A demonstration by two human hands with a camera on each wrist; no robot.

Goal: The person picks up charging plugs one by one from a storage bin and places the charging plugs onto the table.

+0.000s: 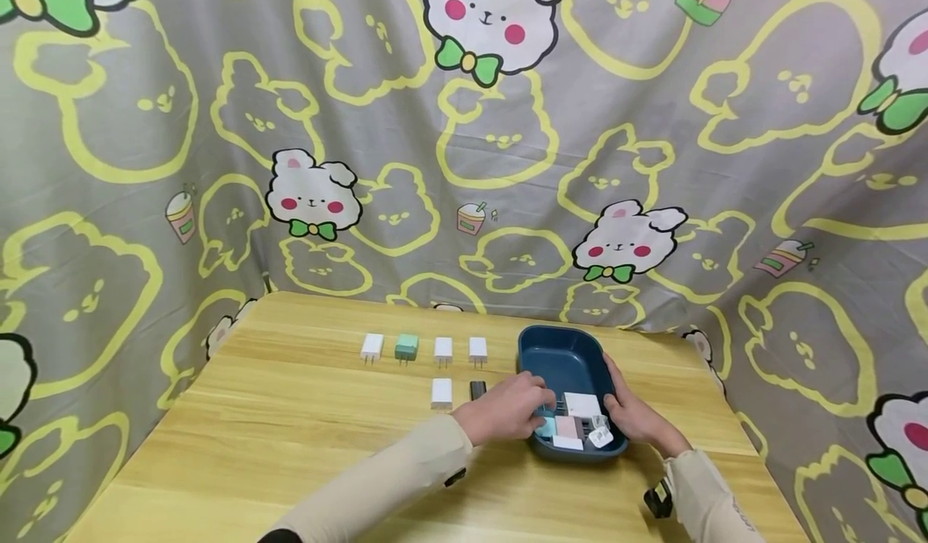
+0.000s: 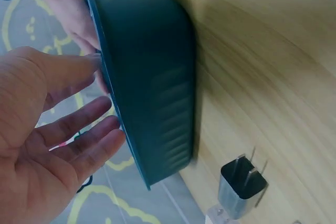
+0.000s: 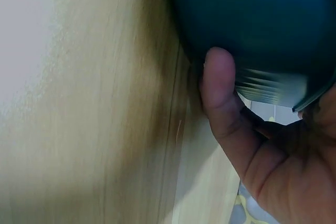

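While head view shows chargers [image 1: 576, 426] inside the tray [image 1: 561, 350], wrist views hide them.

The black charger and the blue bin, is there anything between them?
Only the left hand, which reaches over the bin's rim in the head view. The charger lies just left of it.

Our head view looks down across the bench [image 1: 290, 414]; both wrist views sit close against the tray [image 2: 152, 77], which all share.

6 chargers [image 1: 443, 350] lie left of tray [image 1: 565, 353] (more inside).
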